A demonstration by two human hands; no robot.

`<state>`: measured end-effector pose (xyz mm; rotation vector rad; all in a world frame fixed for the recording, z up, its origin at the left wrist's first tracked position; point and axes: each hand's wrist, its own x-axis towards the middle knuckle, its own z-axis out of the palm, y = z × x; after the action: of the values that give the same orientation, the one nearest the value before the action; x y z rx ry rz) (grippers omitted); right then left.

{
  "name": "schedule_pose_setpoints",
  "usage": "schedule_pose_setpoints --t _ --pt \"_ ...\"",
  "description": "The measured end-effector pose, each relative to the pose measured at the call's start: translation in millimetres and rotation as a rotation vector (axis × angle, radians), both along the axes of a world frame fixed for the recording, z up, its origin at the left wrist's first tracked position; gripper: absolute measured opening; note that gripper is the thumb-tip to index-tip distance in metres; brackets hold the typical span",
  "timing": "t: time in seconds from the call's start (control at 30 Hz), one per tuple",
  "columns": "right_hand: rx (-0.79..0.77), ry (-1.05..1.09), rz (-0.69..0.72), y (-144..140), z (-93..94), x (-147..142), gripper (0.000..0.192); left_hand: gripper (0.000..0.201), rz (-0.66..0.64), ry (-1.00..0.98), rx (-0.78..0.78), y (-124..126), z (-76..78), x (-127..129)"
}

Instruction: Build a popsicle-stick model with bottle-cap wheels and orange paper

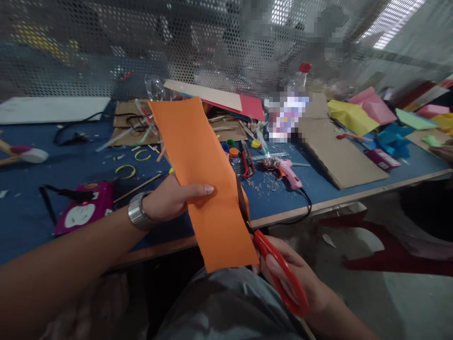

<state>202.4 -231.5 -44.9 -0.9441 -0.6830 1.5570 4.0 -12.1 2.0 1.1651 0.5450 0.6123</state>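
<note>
My left hand (175, 198) pinches a long orange paper sheet (201, 179) at its left edge and holds it up over the table's front edge. A silver watch sits on that wrist. My right hand (293, 274) grips red-handled scissors (279, 271), low and right of the sheet. The dark blades run up along the paper's right edge, cutting into it.
A blue table (31, 208) holds a pink glue gun (290, 174), a magenta power strip (85, 210), cardboard sheets (336, 151), coloured papers (354, 115), bottle caps, sticks and a plastic bottle (293, 101). A perforated screen stands behind. Another person's hand (444, 151) rests far right.
</note>
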Motion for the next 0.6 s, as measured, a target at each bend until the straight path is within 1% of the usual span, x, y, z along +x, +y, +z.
schedule_pose_setpoints --t 0.1,0.17,0.23,0.33,0.5,0.6 --pt "-0.03 -0.006 0.027 1 2.4 1 0.024 0.054 0.015 0.0 0.011 0 -1.5 0" --pt "-0.074 0.043 0.012 1 2.0 0 0.025 0.052 0.012 0.024 0.015 1 -4.5 -2" --pt "-0.125 0.092 -0.013 2 1.2 -2 0.03 0.048 0.008 0.03 0.03 1 -7.0 -3" --pt "-0.16 0.114 -0.015 4 1.3 -6 0.035 0.044 -0.001 0.003 0.03 1 -6.3 -4" --pt "-0.117 0.073 0.034 9 5.0 -7 0.034 0.046 -0.025 -0.008 -0.044 0 -0.1 -2" --pt "0.005 0.049 0.122 14 7.7 -5 0.034 0.051 -0.011 -0.021 -0.063 0 1.8 0"
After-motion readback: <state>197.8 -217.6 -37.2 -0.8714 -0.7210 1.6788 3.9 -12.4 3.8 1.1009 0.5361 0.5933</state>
